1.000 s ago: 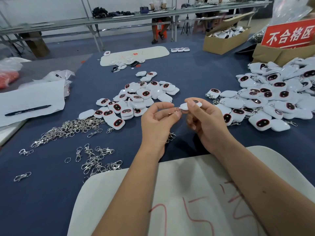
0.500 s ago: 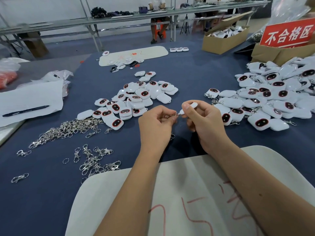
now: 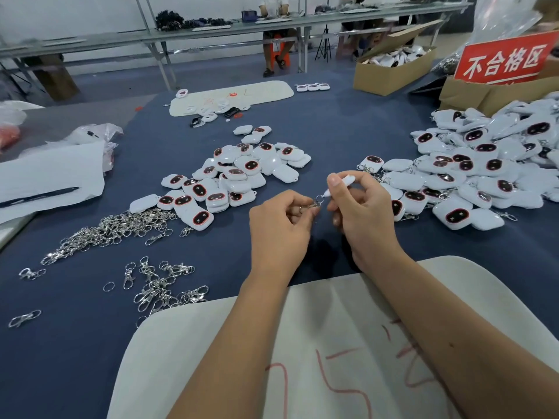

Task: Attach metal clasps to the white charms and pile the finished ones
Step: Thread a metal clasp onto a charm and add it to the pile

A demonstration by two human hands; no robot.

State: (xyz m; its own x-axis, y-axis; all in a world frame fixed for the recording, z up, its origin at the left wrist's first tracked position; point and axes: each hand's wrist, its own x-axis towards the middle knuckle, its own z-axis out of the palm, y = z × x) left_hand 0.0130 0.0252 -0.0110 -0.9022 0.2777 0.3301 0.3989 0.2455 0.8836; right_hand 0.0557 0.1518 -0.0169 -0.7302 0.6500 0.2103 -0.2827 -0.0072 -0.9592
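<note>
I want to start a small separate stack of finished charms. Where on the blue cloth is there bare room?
Bare cloth runs between the middle charm pile and the right-hand charm pile, up toward the cardboard box. Another bare stretch lies near-left, below the loose clasps. Crowded: the clasp heap, and around both hands.

Single head-worn wide-angle view, looking forward and down from close above the blue table [image 3: 90, 358]. Both forearms enter from the lower edge; distant benches [image 3: 211, 28] fill the top.
</note>
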